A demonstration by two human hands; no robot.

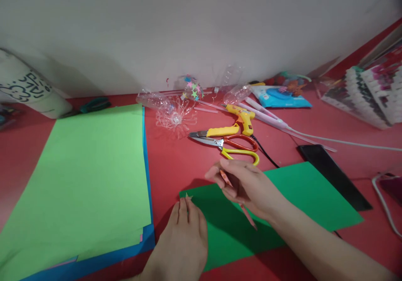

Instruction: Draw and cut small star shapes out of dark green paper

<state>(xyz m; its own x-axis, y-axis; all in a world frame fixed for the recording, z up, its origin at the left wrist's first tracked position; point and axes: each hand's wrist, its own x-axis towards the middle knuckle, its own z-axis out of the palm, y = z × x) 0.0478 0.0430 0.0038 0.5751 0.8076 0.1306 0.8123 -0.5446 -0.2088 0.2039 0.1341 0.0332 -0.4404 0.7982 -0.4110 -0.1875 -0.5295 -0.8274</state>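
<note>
My right hand (251,184) is closed around a pink pencil (248,217), held slanting above a dark green sheet of paper (314,197). The fingers hide the pencil's middle, and its lower end points towards the sheet. My left hand (184,239) lies flat over the sheet's left end, fingers stretched out side by side. Its fingertips rest on a small pale piece (188,196) with pointed tips, perhaps a star, mostly covered by the fingers. Beyond my right hand lie scissors (224,143) with one red and one yellow handle.
Light green sheets (91,176) lie on blue paper (150,235) at the left. Behind are a yellow cutter (222,131), a yellow glue gun (243,117), a cut plastic bottle (176,117) and a pink corded tool (264,115). A black phone (334,176) lies right.
</note>
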